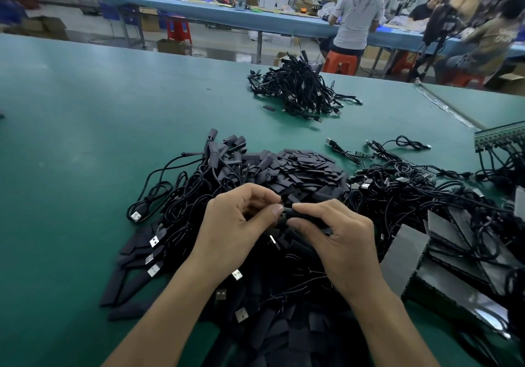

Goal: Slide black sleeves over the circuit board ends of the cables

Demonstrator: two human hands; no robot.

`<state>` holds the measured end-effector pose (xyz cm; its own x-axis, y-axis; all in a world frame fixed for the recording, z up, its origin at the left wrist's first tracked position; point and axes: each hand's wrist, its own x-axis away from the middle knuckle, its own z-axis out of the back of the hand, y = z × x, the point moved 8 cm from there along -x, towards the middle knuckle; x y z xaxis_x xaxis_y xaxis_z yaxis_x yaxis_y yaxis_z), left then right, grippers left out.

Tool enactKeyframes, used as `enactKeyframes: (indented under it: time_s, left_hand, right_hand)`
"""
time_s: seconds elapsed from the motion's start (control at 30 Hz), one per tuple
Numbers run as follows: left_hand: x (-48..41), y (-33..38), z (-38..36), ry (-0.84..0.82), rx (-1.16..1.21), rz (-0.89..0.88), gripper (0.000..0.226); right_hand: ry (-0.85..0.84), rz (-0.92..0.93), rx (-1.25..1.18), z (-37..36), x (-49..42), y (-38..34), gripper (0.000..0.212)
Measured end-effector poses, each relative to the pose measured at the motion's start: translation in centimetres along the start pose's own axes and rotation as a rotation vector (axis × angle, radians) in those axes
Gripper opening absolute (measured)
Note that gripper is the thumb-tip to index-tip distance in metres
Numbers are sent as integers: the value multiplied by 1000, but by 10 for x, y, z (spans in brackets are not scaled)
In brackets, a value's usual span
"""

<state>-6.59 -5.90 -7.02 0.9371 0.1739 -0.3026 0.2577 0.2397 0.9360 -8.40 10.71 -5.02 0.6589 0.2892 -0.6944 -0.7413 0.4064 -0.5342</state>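
Observation:
My left hand (241, 219) and my right hand (335, 230) meet over a big heap of black cables (199, 196) and flat black sleeves (306, 168). Between the fingertips sits a black sleeve (295, 213), held by my right thumb and fingers. My left thumb and forefinger pinch its left end; whether a cable end is inside is hidden by the fingers. Several USB plugs (154, 241) stick out of the heap at the left. One cable with a bare green circuit board (363, 155) lies behind the heap.
A second pile of cables (301, 91) lies farther back on the green table (85, 139). Grey trays (454, 253) and tangled cables crowd the right side. A rack (500, 136) stands at the right edge. People sit at a blue bench behind.

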Motion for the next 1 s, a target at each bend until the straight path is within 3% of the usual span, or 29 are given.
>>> enactKeyframes:
  time_s: [0.43, 0.57, 0.7, 1.0]
  left_hand:
    - [1, -4, -2, -45, 48, 29, 21]
    - [2, -3, 1, 12, 86, 29, 20]
    - [2, -4, 7, 113, 39, 31, 17]
    - [1, -7, 8, 156, 14, 22, 20]
  right_hand:
    - [8, -26, -30, -5, 2, -3, 28]
    - [91, -271, -131, -2, 7, 12, 36]
    - [238, -425, -205, 5, 13, 23, 24]
    - [189, -570, -488, -14, 18, 33, 24]
